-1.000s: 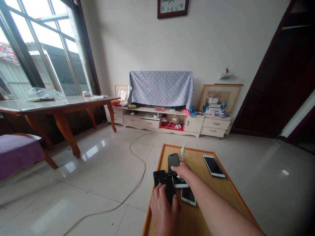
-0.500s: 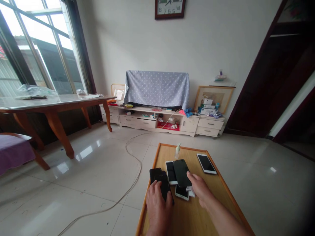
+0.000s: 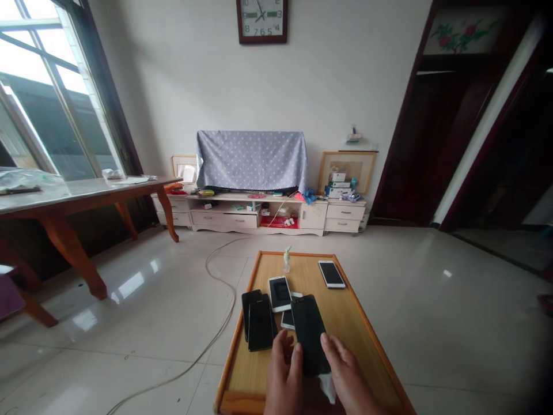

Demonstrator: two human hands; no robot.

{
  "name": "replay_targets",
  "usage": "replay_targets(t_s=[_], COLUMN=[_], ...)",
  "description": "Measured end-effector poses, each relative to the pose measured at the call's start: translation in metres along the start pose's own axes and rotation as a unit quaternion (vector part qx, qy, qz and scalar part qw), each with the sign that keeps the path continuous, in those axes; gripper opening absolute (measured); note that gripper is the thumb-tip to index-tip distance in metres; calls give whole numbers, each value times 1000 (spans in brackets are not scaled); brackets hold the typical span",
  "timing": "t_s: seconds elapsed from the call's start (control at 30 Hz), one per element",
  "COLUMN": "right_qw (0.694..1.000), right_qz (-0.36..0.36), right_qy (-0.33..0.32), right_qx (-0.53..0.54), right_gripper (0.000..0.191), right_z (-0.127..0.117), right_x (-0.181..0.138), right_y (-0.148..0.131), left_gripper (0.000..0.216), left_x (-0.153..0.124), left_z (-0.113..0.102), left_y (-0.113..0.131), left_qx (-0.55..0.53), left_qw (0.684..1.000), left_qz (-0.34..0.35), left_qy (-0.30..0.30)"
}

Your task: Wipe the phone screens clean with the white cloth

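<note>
A black smartphone [image 3: 310, 334] is held up over the low wooden table, with my right hand [image 3: 352, 374] gripping its right edge. White tissue [image 3: 328, 387] hangs below the phone from the same hand. Close by the phone's left edge is my left hand [image 3: 283, 372], its thumb and curled fingers apart; whether the thumb touches the phone I cannot tell. Two black phones [image 3: 261, 323] lie overlapping at the table's left side. A white phone [image 3: 280, 294] rests partly over another white phone [image 3: 288, 319], which the held phone partly hides.
Farther right on the table [image 3: 345, 340] lies a white phone with a dark screen [image 3: 332, 274]. A small pump bottle [image 3: 287, 260] stands near the far edge. A cable [image 3: 216, 328] runs over the floor on the left. Beyond is a low cabinet [image 3: 313, 218].
My left hand has come off the black phones and moved beside the held phone. My right hand has drawn that phone nearer, uncovering the white phone. The view has turned right.
</note>
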State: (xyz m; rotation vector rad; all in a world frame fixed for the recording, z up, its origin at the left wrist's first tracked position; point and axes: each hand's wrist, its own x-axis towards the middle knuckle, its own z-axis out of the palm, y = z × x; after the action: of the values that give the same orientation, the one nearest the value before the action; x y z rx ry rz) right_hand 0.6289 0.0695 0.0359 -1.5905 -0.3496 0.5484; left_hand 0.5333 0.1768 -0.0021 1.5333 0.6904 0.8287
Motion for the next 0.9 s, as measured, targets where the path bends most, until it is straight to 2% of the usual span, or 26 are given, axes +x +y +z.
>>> replay_targets(t_s=[0.17, 0.23, 0.3, 0.37, 0.47, 0.53, 0.6, 0.73, 0.9], right_qw=[997, 992, 988, 990, 995, 996, 996, 996, 989], right_qz=[-34, -29, -17, -16, -11, 12, 29, 3, -64], right_qy=[-54, -96, -105, -75, -33, -31, -36, -39, -24], right_qx=[-38, -73, -109, -121, -94, -82, -80, -82, -134], right_gripper=[54, 55, 55, 51, 37, 26, 25, 28, 18], right_z=[-5, -13, -27, -45, -74, -89, -100, -106, -99], right_x=[-14, -12, -8, -3, 3, 6, 8, 12, 15], right_y=[12, 16, 16, 13, 3, -4, -8, 1, 20], left_gripper=[64, 64, 62, 60, 56, 53, 49, 43, 36], left_x=[-11, -10, -8, -7, -6, -6, -4, 3, 8], left_z=[14, 14, 15, 17, 27, 37, 47, 62, 65], left_y=[12, 17, 19, 17, 11, 7, 3, 3, 10], left_qx=[-118, -127, -105, -67, 14, 58, 84, 133, 236], left_qw=[988, 984, 986, 990, 997, 995, 993, 986, 965], left_qz=[-96, -120, -128, -119, -80, -55, -44, -25, 6], left_qy=[7, 17, 30, 30, -19, -56, -75, -99, -110])
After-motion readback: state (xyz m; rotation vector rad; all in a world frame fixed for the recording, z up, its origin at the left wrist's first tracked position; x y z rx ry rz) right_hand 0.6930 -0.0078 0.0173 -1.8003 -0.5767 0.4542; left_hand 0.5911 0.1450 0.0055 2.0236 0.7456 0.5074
